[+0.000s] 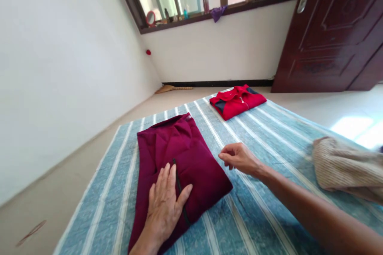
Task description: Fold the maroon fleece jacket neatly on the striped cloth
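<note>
A pair of maroon trousers [197, 167] lies folded on the blue-and-white striped bed sheet [254, 207], waistband at the far end, a dark zip [178, 183] running across it. My left hand [164, 203] rests flat on the maroon cloth beside the zip, thumb spread from the fingers. Just off the right edge of the trousers is my right hand [236, 156], its fingers curled in toward the thumb. Nothing shows in that hand, and it looks apart from the cloth.
Toward the far edge of the bed lies a folded red jacket [239, 101] with dark panels. A beige knitted garment [344, 167] is heaped at the right. Beyond are a broom [172, 88], a windowsill [185, 21] with small items and a dark red door [326, 47].
</note>
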Motion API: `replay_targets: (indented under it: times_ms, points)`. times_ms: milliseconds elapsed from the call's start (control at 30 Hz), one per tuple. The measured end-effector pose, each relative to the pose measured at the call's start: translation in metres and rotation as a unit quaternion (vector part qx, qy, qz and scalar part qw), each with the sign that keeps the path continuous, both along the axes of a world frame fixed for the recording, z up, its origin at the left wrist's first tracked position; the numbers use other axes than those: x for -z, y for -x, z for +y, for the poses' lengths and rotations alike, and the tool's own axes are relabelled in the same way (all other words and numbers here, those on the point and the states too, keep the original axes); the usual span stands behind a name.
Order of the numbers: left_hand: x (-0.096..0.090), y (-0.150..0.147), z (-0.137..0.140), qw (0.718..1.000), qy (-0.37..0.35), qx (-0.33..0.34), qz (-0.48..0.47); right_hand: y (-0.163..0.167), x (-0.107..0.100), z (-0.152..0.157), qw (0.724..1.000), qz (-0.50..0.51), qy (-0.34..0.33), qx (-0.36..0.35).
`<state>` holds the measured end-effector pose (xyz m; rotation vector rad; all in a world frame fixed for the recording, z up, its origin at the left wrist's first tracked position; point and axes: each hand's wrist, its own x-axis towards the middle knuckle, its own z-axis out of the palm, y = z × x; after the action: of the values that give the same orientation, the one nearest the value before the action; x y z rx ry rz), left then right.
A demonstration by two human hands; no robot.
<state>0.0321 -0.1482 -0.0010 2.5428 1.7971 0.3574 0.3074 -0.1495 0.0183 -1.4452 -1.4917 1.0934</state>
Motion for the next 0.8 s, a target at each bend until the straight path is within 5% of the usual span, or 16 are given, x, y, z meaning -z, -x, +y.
replay_targets:
  times_ms: [133, 367, 800]
  points:
    - [0.006, 0.008, 0.009, 0.999, -0.026, 0.018, -0.008, -0.015, 0.022, -0.028, 0.967, 0.16, 0.151, -0.132]
    - [0.008, 0.022, 0.014, 0.999, -0.026, 0.042, -0.017, -0.028, 0.028, -0.032, 0.923, 0.223, 0.196, -0.245]
    - [-0.004, 0.017, 0.007, 0.999, 0.007, 0.053, -0.009, -0.016, 0.035, -0.041, 0.923, 0.25, 0.209, -0.205]
